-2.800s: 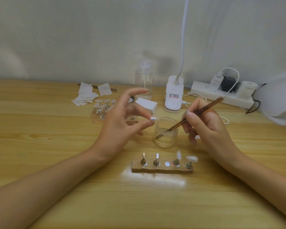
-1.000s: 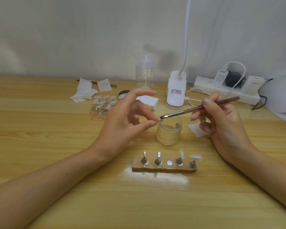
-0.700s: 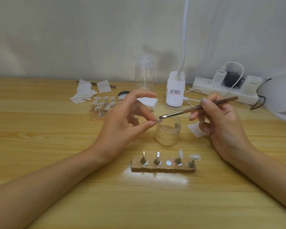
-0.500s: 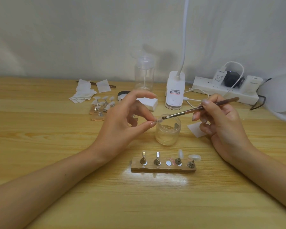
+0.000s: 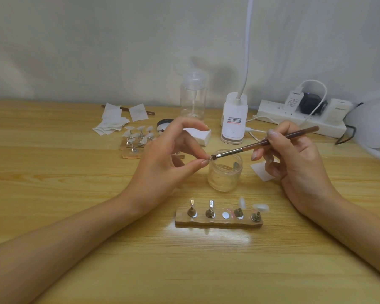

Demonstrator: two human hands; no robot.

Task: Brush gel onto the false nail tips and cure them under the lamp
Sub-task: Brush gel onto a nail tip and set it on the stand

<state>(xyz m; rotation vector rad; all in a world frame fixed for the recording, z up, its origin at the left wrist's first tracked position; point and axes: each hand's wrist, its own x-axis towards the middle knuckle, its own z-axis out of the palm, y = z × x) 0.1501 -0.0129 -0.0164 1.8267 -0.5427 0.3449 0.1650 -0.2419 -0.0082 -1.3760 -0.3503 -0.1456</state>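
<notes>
Brush [image 5: 263,144] tip moved from jar [image 5: 225,172] onto nail tip [image 5: 208,158]; left hand [image 5: 162,163] fingers pinch it steady, right hand [image 5: 294,159] fingers clamp brush.

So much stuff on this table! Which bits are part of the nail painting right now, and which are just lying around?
In use: left hand pinching a nail tip; right hand holding the brush; glass jar; wooden stand of tips; white dome lamp, likely for curing.
Lying about: paper wipes; pump bottle; power strip; white block.
</notes>
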